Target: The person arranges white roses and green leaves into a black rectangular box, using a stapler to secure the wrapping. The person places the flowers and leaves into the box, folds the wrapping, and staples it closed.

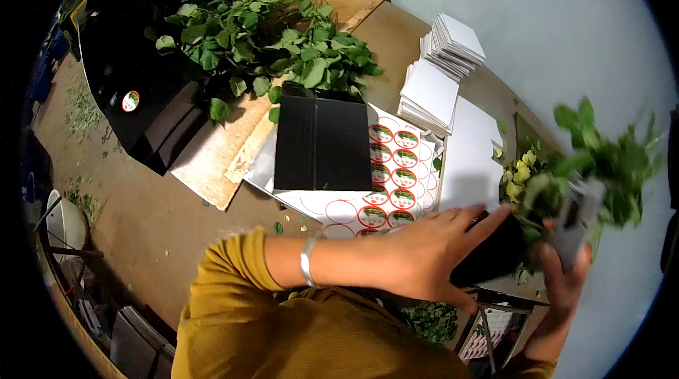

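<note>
My left hand (435,251), with a silver bracelet at the wrist, is closed round a black wrap (491,251), thumb below and fingers over its top. At the right, my right hand (564,276) grips a grey metal stapler (580,220), which is slightly blurred and stands next to the wrap. Yellow roses (521,175) show just beyond the wrap. Green leafy stems (601,159) spread out past the stapler, smeared by motion. Whether the stapler touches the wrap or stems, I cannot tell.
A black card sheet (324,142) lies over sheets of round red-edged stickers (403,177). White card stacks (430,96) stand by the wall. Leafy stems (262,39) are heaped at the back, beside black sheeting (134,46). A white basin (67,220) sits lower left.
</note>
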Tool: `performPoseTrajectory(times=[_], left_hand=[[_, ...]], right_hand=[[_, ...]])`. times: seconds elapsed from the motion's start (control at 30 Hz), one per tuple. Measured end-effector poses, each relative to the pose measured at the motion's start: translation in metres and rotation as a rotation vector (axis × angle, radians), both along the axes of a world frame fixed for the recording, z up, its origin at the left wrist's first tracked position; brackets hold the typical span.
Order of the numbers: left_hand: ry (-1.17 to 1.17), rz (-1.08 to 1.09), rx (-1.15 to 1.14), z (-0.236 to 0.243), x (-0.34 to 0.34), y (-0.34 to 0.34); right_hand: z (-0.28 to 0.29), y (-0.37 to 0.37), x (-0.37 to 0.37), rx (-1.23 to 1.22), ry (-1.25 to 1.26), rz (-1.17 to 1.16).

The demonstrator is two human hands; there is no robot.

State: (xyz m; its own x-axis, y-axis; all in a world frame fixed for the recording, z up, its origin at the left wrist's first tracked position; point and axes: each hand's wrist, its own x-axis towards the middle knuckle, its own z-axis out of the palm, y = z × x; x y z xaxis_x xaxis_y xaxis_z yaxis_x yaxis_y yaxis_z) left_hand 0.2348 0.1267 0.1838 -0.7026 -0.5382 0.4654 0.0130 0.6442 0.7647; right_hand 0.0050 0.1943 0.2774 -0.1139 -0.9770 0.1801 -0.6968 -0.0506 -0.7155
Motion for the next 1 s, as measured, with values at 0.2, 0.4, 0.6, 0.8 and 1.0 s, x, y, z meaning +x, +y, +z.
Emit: performPoseTrajectory(times=[0.2,0.4,0.6,0.8,1.0], left_hand=[[0.203,0.557,0.038,-0.048,0.051,-0.014],[0.491,0.667,0.556,-0.057,0.117,-0.053],[0.835,0.720,0.930,-0.107,0.170,-0.111],[0.605,0.908,0.959,-0.117,0.188,-0.123],[0.590,0.953,1.026,-0.119,0.174,-0.127]], right_hand=[[0.013,-0.097,0.128,-0.059,0.451,0.438],[-0.001,-0.161,0.190,-0.150,0.076,0.507],[-0.089,-0.182,0.116,0.032,-0.331,0.310],[-0.254,-0.188,0.044,0.368,-0.103,0.152],[-0.305,-0.183,0.050,0.186,0.350,0.176]])
